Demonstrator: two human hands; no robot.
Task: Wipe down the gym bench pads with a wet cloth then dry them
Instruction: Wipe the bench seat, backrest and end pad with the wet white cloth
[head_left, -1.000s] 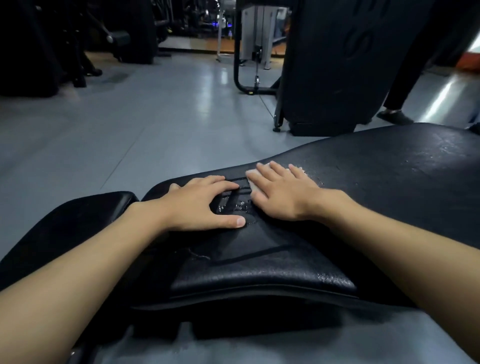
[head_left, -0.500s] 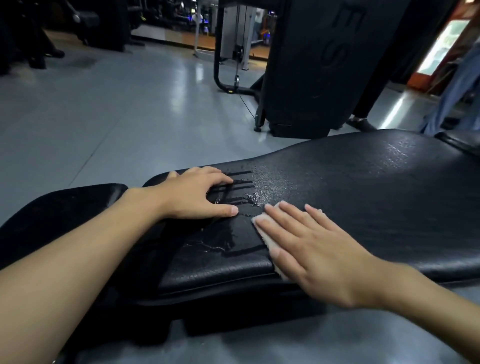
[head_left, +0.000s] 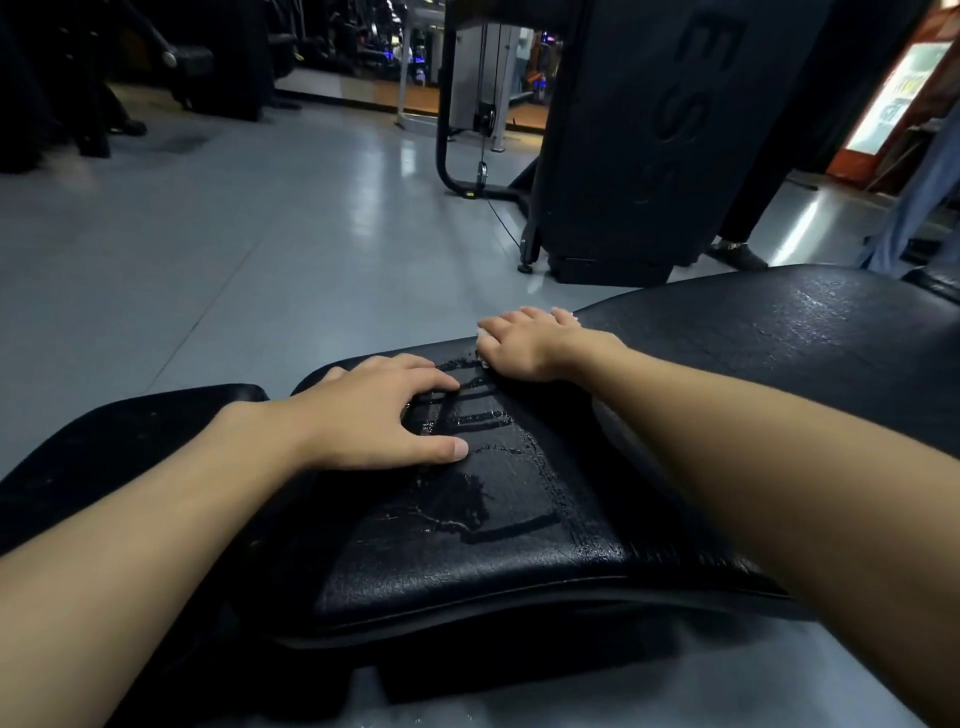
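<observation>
Hands both flat on black textured vinyl bench pad (head_left: 519, 525).
Empty left hand (head_left: 379, 415) spread open; right hand (head_left: 524, 345), beyond it, presses white cloth (head_left: 483, 339) at far edge.

I read the pad (head_left: 467, 561) as black leather-look vinyl: fine grain, cracked in spots, semi-gloss. The water film (head_left: 470, 415) on it is shiny and beaded in streaks. The left pad (head_left: 130, 441) looks matt. The cloth (head_left: 482, 335) under the right hand (head_left: 524, 343) is white and soft, mostly hidden. The floor (head_left: 260, 249) is smooth, glossy grey, mirroring lights. The tube (head_left: 443, 156) looks like black painted metal. The panel (head_left: 623, 156) is matt black.
</observation>
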